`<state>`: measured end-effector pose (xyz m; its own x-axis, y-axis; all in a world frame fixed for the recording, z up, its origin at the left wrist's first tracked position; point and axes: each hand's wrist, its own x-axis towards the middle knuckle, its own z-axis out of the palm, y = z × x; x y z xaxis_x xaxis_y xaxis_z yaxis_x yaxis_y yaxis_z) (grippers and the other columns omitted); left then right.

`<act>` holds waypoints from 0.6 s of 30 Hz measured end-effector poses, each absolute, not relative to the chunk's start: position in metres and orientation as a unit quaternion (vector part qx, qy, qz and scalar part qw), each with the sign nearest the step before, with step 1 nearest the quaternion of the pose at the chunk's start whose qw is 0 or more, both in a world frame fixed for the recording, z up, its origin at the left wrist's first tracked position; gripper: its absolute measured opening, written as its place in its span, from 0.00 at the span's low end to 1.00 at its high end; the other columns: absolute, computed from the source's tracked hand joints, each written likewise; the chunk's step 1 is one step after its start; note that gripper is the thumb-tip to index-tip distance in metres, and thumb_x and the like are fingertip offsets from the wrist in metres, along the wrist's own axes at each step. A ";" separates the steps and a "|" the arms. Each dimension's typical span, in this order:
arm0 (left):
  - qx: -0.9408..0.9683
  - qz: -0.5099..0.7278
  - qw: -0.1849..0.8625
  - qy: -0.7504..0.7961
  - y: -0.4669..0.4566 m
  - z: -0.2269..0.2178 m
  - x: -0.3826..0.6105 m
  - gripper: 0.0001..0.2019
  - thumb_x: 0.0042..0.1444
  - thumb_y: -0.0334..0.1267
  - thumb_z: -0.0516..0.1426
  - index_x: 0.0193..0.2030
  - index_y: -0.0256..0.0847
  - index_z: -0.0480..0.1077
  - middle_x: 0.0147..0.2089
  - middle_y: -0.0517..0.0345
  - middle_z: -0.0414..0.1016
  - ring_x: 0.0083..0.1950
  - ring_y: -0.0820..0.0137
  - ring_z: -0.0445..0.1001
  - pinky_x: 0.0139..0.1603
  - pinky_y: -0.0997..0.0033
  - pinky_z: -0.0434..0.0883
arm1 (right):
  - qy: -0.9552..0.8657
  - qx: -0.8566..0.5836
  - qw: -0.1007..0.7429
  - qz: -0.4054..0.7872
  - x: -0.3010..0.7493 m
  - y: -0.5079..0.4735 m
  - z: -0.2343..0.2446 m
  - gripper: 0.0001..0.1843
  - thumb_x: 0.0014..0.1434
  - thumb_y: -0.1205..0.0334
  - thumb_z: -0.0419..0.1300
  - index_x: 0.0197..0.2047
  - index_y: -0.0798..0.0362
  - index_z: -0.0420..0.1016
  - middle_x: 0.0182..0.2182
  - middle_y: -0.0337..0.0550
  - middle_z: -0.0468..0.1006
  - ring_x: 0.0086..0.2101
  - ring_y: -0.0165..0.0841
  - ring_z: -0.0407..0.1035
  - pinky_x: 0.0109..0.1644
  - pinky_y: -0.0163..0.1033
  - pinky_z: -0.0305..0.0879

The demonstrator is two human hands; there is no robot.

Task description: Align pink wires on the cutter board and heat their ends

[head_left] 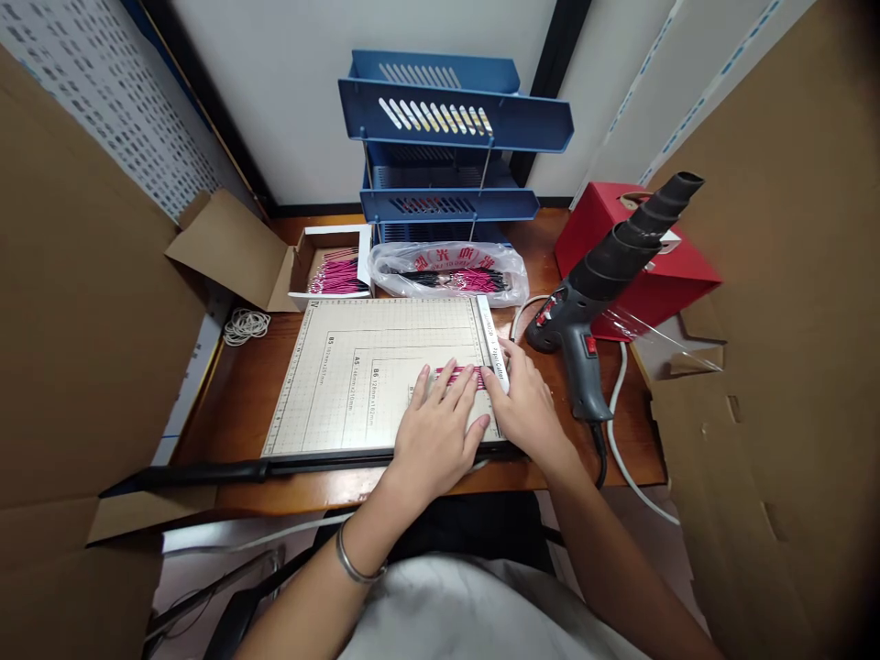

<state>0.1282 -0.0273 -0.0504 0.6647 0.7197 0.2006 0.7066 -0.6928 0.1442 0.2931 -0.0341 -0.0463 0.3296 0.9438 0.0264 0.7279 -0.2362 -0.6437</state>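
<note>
A paper cutter (385, 316) with a printed grid lies flat on the table before me. Several thin pink strips (459, 374) lie side by side on its board, up near the white guide rail (492, 339). My left hand (440, 426) rests palm down over them with its fingers spread, hiding part of the bundle. At their right ends is my right hand (529, 403), its thumb by the strips and its fingers stretched along the rail's outer side. The black cutter handle (199, 472) points left, along the board's near edge.
A hot air gun (584, 321) stands right of the cutter, before a red box (639, 257). Behind the board are an open box of pink strips (336, 275) and a plastic bag (446, 273). A blue tray rack (454, 119) rises behind; cardboard walls (770, 367) flank the table.
</note>
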 end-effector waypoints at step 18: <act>0.911 0.124 -0.006 0.394 -0.029 -0.050 0.128 0.28 0.75 0.46 0.42 0.75 0.36 0.58 0.77 0.56 0.58 0.79 0.59 0.52 0.79 0.48 0.47 | -0.568 -0.784 0.202 0.148 0.278 -0.048 -0.050 0.29 0.73 0.54 0.40 0.73 0.48 0.57 0.68 0.51 0.66 0.57 0.55 0.67 0.59 0.66 0.60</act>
<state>0.1282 -0.0293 -0.0505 0.6596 0.7156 0.2301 0.7185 -0.6901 0.0865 0.2780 -0.0480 -0.0500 0.3117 0.9502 -0.0037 0.8307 -0.2744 -0.4844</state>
